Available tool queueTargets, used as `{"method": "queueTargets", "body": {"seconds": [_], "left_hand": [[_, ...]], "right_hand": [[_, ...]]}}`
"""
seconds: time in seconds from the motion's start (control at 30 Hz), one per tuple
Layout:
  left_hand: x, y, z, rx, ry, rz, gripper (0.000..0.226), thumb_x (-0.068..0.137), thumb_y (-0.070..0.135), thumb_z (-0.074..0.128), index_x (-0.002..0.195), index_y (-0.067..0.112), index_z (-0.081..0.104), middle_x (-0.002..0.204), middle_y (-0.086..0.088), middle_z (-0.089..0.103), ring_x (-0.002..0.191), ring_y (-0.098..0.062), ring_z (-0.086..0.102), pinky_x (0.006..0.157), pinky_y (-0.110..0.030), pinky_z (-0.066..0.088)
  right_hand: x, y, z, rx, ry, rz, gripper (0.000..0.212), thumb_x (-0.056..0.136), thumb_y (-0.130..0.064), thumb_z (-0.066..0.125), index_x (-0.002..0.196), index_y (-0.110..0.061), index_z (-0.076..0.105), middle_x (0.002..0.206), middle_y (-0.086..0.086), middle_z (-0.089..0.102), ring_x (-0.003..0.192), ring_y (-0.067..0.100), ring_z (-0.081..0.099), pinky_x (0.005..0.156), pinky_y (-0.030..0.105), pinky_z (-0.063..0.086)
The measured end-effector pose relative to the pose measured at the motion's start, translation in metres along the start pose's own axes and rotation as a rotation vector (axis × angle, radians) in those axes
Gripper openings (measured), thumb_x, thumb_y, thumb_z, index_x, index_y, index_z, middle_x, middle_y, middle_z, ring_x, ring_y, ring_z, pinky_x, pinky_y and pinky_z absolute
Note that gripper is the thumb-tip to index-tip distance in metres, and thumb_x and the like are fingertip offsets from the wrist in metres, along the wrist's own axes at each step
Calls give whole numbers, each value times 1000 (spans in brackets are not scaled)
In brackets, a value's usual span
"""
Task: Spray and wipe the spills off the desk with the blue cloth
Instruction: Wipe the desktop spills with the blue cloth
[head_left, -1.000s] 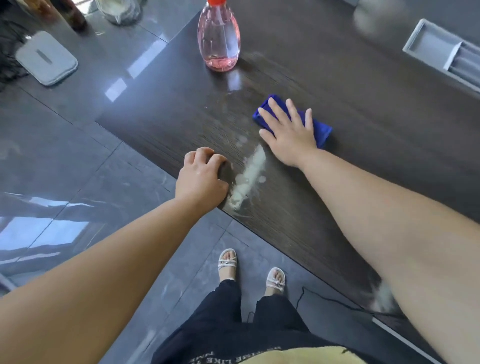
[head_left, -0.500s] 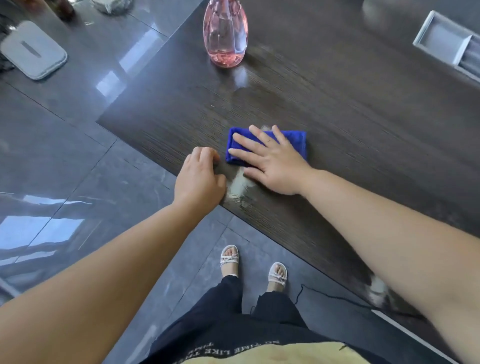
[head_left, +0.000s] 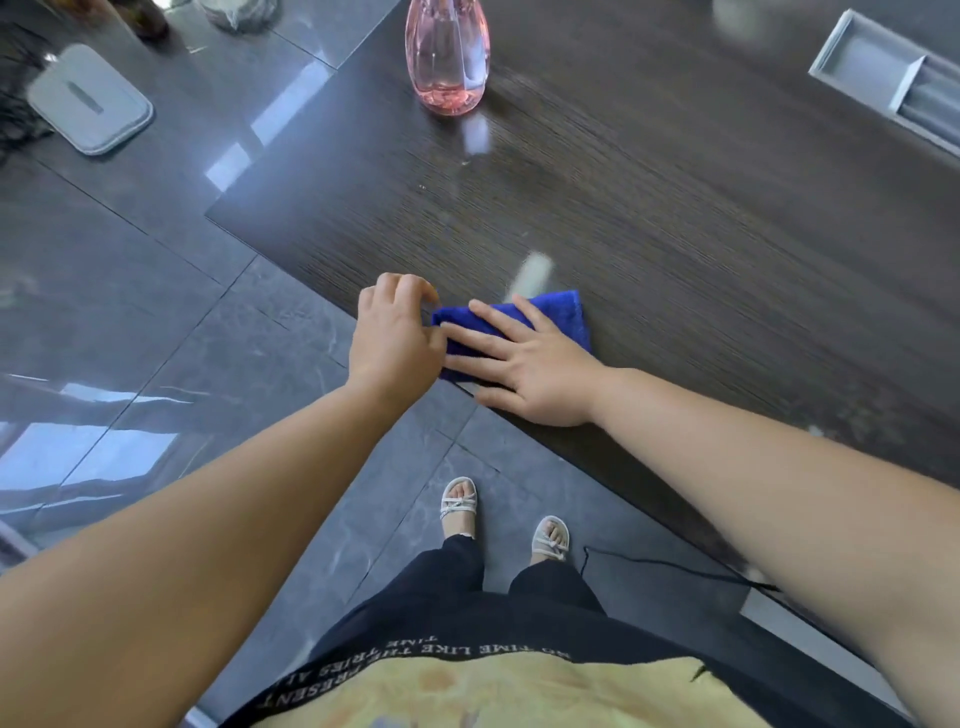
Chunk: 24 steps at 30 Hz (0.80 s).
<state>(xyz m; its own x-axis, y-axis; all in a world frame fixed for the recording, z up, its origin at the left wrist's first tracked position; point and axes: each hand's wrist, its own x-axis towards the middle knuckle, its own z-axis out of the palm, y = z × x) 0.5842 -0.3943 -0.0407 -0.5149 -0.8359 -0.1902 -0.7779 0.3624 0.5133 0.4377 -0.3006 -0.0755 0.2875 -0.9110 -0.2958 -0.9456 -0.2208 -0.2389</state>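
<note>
Pressing flat on the blue cloth (head_left: 558, 312), my right hand (head_left: 535, 374) lies with fingers straight and spread, gripping nothing. The cloth sits folded at the near edge of the dark tabletop (head_left: 675, 234), with a pale smear (head_left: 532, 273) touching its far side. My left hand (head_left: 395, 332) rests at the same edge just beside the cloth's left end, fingers curled around nothing I can see. The pink spray bottle (head_left: 448, 57) stands upright farther back, well apart.

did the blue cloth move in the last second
Yes. The blue cloth, under the right hand, has slid toward the near edge of the desk, away from the pink spray bottle, and now lies at that edge.
</note>
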Motion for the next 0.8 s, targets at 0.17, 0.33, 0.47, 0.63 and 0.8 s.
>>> {"method": "queueTargets", "body": {"seconds": [0.17,0.33,0.47,0.63,0.8], "left_hand": [[-23,8,13,75,-133,11,42,86,9,50,128,11,49,137,-8,39,130,-26,28,104,-30,28],[-43,23,29,52,-91,-9,47,84,8,50,131,10,47,136,-10,41,129,-28,29,106,-30,26],[-55,42,41,57,-88,-19,46,85,8,50,131,9,47,137,-11,41,130,-29,29,106,-32,26],[-74,75,61,102,-172,28,43,86,11,48,129,14,47,137,-7,38,132,-27,24,105,-33,28],[-84,96,75,119,-188,7,46,87,14,48,132,15,44,139,-7,37,133,-26,23,106,-36,29]], "right_hand": [[-37,34,6,28,71,238,57,93,-56,13,147,-40,18,157,-16,2,147,19,-5,113,45,-12],[-26,-15,10,58,46,415,58,98,-53,23,150,-37,3,159,-8,-12,145,24,-17,111,53,-15],[-88,1,25,5,-38,7,56,94,-55,17,147,-41,12,154,-17,-6,142,15,-15,111,46,-16],[-140,51,30,64,42,421,53,97,-53,17,148,-40,12,158,-14,-2,146,18,-9,114,48,-10],[-127,14,31,119,81,632,59,97,-52,25,150,-34,5,159,-9,-9,145,24,-13,111,55,-11]]}}
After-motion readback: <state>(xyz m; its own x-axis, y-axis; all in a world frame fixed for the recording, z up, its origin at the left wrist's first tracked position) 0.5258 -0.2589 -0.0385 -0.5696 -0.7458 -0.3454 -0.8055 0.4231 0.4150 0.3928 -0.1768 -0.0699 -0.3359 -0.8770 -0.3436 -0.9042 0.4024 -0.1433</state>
